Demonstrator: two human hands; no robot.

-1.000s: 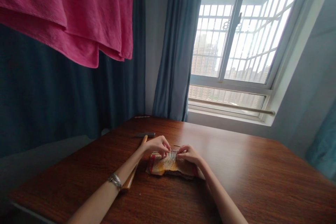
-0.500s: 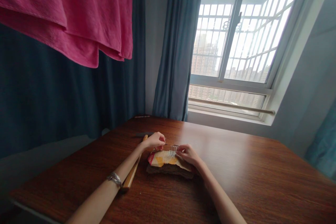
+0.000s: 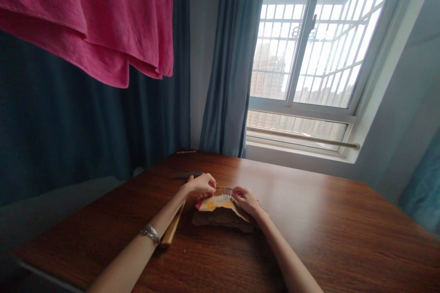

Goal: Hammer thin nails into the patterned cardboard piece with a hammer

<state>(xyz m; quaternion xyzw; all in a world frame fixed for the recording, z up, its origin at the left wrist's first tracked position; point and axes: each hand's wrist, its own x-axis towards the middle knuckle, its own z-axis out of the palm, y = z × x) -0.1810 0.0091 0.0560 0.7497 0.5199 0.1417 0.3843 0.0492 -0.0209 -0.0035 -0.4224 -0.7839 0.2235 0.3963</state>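
Nails (image 3: 227, 191): short row of thin metal pins upright through the top sheet, between the two hands; about five, too fine to count for sure.
Paper (image 3: 213, 203): one yellow sheet with a red edge, on top of the block, one corner curling up.
Block (image 3: 220, 223): one dark slab flat on the desk, in front of the person, near the middle.
Right hand (image 3: 245, 199): fingers curled and pressed onto the paper just beside the nails, probably to keep sheet and row steady.
Left hand (image 3: 202, 184): fingertips pinched together on a thin sliver, seemingly one loose nail (image 3: 216, 184), held just left of the row.
Hammer (image 3: 171, 233): one, wooden handle under the left forearm, dark head toward the far edge; within easy reach.
Bracelet (image 3: 150, 232): one, on the left wrist.
Desk (image 3: 326, 229): brown wood.
Beyond: pink cloth (image 3: 103, 18) overhead, blue curtain (image 3: 230, 78), barred window (image 3: 309, 55).
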